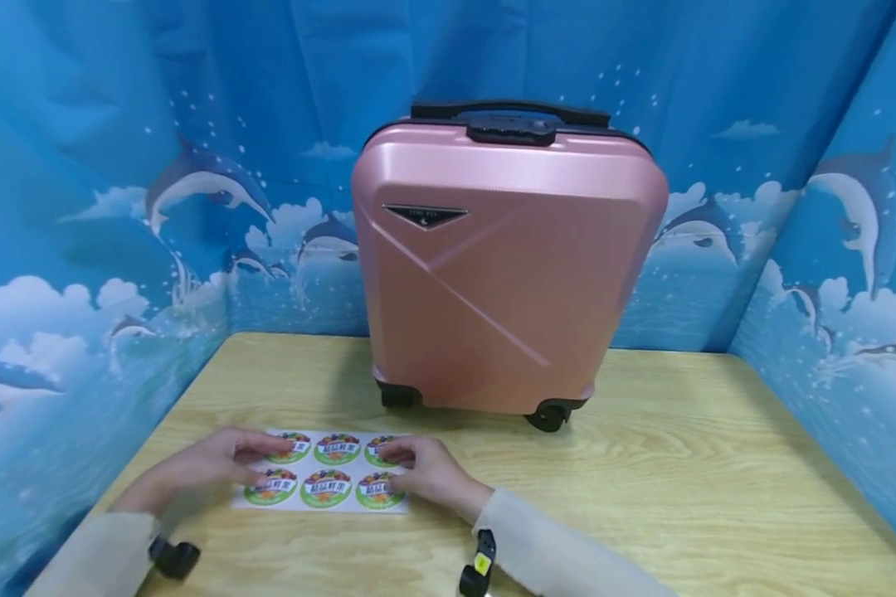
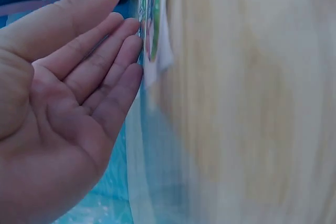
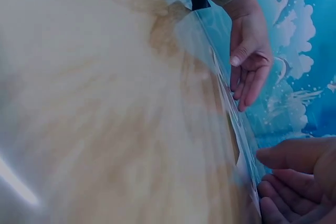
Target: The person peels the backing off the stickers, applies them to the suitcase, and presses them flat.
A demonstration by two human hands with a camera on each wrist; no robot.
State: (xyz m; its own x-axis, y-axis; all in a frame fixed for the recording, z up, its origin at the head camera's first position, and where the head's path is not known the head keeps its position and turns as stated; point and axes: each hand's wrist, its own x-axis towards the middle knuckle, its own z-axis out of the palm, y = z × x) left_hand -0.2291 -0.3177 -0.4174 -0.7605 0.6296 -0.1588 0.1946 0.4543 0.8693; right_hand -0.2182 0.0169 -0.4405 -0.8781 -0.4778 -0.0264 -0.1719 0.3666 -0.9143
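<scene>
A white sheet of round fruit stickers (image 1: 336, 478), green-rimmed with printed characters, lies on the table in front of the suitcase. My left hand (image 1: 220, 458) is at the sheet's left end, its fingertips overlapping the stickers there in the head view. In the left wrist view its fingers (image 2: 97, 59) are relaxed and nearly straight, with the thumb apart. At the sheet's right end, my right hand (image 1: 436, 473) has fingertips over the outer stickers. The right wrist view shows that hand's loosely bent fingers (image 3: 291, 192) beside the sheet's thin edge.
Upright at the back of the wooden table (image 1: 679, 464) stands a pink hard-shell suitcase (image 1: 493, 282) with a black handle and wheels. Blue curtains (image 1: 291, 108) printed with dolphins hang behind and at both sides.
</scene>
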